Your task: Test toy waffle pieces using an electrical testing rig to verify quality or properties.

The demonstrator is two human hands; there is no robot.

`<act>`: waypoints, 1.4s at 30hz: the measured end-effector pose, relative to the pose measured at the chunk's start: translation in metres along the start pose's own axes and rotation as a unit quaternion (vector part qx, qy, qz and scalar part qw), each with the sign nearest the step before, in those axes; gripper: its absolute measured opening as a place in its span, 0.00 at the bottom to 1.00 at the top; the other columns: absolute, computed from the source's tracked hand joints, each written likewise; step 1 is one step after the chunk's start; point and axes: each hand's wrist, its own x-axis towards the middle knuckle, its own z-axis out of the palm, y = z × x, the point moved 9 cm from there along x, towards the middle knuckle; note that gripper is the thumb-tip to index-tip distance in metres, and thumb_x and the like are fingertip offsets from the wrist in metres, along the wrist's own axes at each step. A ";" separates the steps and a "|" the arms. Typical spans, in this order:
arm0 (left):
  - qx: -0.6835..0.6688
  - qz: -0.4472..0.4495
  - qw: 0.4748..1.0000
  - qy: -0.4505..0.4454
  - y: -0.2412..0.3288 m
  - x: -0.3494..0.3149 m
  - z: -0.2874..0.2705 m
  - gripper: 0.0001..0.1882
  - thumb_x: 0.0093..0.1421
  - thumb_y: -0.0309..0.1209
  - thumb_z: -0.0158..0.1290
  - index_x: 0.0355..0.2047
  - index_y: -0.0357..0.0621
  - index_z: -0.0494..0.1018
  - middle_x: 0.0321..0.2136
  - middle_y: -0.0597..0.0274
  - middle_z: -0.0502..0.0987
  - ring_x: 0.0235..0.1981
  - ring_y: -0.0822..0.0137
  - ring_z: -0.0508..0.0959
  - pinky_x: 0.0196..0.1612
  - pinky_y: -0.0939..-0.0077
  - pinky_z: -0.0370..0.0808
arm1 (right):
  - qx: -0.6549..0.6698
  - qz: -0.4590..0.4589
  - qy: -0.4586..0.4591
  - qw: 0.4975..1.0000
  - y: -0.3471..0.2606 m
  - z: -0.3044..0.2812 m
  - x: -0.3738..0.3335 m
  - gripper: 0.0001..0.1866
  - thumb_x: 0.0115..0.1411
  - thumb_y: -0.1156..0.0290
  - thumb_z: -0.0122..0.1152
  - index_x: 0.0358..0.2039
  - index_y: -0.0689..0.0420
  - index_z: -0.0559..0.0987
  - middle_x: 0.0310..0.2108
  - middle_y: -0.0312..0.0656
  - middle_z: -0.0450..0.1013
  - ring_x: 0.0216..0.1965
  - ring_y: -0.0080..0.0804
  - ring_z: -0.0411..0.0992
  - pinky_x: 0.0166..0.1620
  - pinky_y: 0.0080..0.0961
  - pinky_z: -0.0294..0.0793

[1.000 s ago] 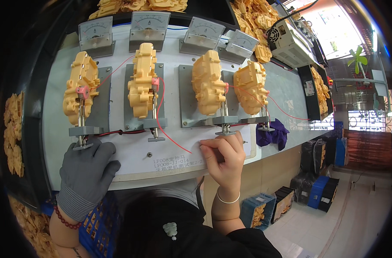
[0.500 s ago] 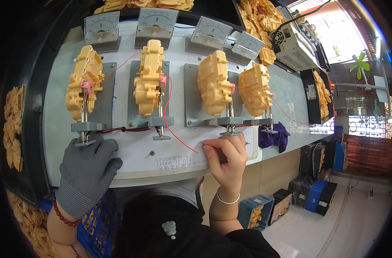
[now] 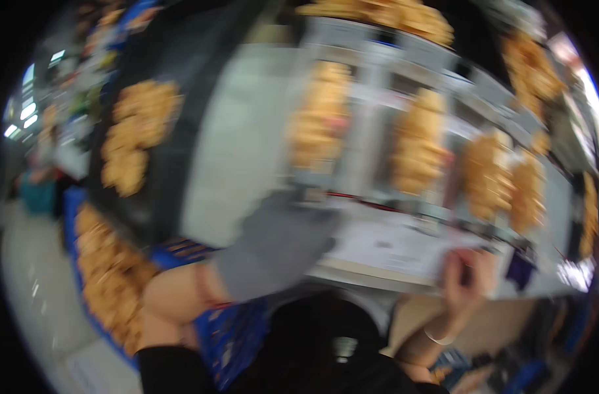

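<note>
Head view: left hand (image 3: 276, 236) by a clamp (image 3: 314, 196) near the left yellow housing (image 3: 319, 118), right hand (image 3: 469, 279) curled, grips too blurred to tell.

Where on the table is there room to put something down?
On the table, between the black tray and leftmost upright yellow block. The paper between left hand and right hand has room. The two rightmost upright blocks crowd together.

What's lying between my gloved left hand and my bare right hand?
In the head view, blurred now, a white sheet lies between your left hand and right hand.
</note>
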 end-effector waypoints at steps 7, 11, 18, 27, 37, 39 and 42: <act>-0.004 0.051 0.995 0.090 0.018 0.000 -0.015 0.13 0.55 0.39 0.57 0.35 0.48 0.68 0.24 0.54 0.73 0.32 0.48 0.77 0.34 0.54 0.75 | 0.031 -0.065 0.002 0.997 0.014 -0.014 -0.013 0.01 0.60 0.82 0.57 0.32 0.65 0.75 0.29 0.43 0.67 0.29 0.34 0.67 0.32 0.24 0.65; -0.015 0.018 0.999 0.041 0.009 -0.001 -0.010 0.15 0.55 0.40 0.58 0.37 0.47 0.68 0.33 0.46 0.72 0.30 0.47 0.76 0.29 0.55 0.74 | 0.053 -0.062 -0.015 0.997 0.013 -0.002 -0.012 0.02 0.59 0.83 0.56 0.33 0.66 0.75 0.30 0.44 0.67 0.30 0.35 0.67 0.33 0.23 0.66; -0.009 0.033 0.998 0.049 0.007 0.001 -0.013 0.16 0.56 0.40 0.57 0.40 0.49 0.68 0.36 0.43 0.70 0.31 0.47 0.76 0.27 0.55 0.74 | 0.051 -0.043 -0.015 0.998 0.014 -0.005 -0.011 0.02 0.59 0.84 0.56 0.33 0.67 0.75 0.30 0.44 0.67 0.30 0.35 0.68 0.34 0.23 0.66; 0.008 0.038 0.999 0.021 0.012 0.004 -0.011 0.16 0.57 0.42 0.56 0.40 0.50 0.68 0.39 0.46 0.71 0.34 0.49 0.76 0.31 0.55 0.75 | 0.043 -0.065 -0.013 0.997 0.009 -0.009 -0.007 0.03 0.59 0.81 0.54 0.34 0.68 0.75 0.31 0.45 0.68 0.30 0.35 0.68 0.33 0.23 0.66; 0.002 0.047 0.998 0.035 0.012 0.005 -0.010 0.16 0.57 0.42 0.57 0.41 0.49 0.68 0.39 0.46 0.71 0.36 0.49 0.76 0.32 0.55 0.76 | 0.041 -0.064 -0.022 0.997 0.006 -0.009 -0.006 0.03 0.58 0.81 0.55 0.33 0.67 0.74 0.31 0.46 0.69 0.32 0.37 0.68 0.35 0.25 0.67; 0.000 0.045 0.998 0.039 0.013 0.004 -0.011 0.16 0.57 0.42 0.57 0.41 0.49 0.68 0.39 0.47 0.71 0.36 0.49 0.76 0.33 0.55 0.76 | 0.047 -0.054 -0.029 0.997 0.009 -0.008 -0.006 0.03 0.58 0.82 0.55 0.33 0.67 0.75 0.31 0.46 0.69 0.32 0.38 0.68 0.35 0.25 0.67; -0.004 0.036 0.998 0.045 0.011 0.004 -0.013 0.17 0.56 0.42 0.57 0.41 0.49 0.68 0.38 0.47 0.71 0.36 0.48 0.76 0.33 0.55 0.75 | 0.030 -0.050 -0.050 0.997 0.012 -0.006 -0.007 0.06 0.56 0.78 0.58 0.34 0.66 0.77 0.31 0.48 0.71 0.35 0.43 0.69 0.40 0.32 0.67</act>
